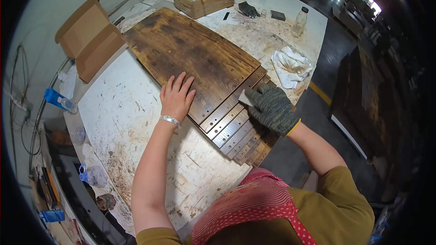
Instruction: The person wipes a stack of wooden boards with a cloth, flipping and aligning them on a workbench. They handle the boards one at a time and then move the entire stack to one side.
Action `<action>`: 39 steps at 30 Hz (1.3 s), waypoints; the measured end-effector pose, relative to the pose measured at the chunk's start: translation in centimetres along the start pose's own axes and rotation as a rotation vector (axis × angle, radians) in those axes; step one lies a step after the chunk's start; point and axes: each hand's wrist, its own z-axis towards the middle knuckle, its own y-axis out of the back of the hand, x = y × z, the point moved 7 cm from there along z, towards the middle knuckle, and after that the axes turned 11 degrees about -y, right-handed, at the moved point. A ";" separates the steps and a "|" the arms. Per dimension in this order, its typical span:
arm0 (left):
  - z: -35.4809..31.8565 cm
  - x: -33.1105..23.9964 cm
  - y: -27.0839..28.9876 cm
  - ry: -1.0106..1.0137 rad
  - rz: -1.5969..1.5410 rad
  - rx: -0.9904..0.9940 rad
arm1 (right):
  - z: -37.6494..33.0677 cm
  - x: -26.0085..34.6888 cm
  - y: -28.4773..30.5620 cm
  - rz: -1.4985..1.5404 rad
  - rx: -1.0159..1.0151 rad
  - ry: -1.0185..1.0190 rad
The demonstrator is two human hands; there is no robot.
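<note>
Sanding pad (245,97) pinched in gloved right hand (274,108), at near end of stacked boards (236,129) running away; bare left hand (176,97) flat, fingers spread, on top board (195,54)

Left hand (176,96) bare, flat, palm down on the big dark stained board (190,54); right hand (272,108) gloved, pinching a small pale pad (245,97) against the stack of drilled slats (236,129) at the board's 4 o'clock edge. White rag (290,66) on the surface (122,113) at 1 o'clock of the right hand, open cardboard box (88,36) at 10 o'clock of the left hand, plastic bottle (299,22) beyond the rag.
</note>
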 end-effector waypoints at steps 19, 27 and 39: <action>0.1 0.0 0.0 0.007 -0.012 -0.015 | -1.7 0.3 0.0 -0.032 -0.004 0.015; 0.2 0.0 -0.3 0.001 0.002 0.000 | -1.7 -1.6 -1.3 -0.089 0.060 -0.102; 0.2 0.0 -0.3 -0.004 0.000 0.023 | -3.5 2.5 -2.5 -0.116 0.084 0.069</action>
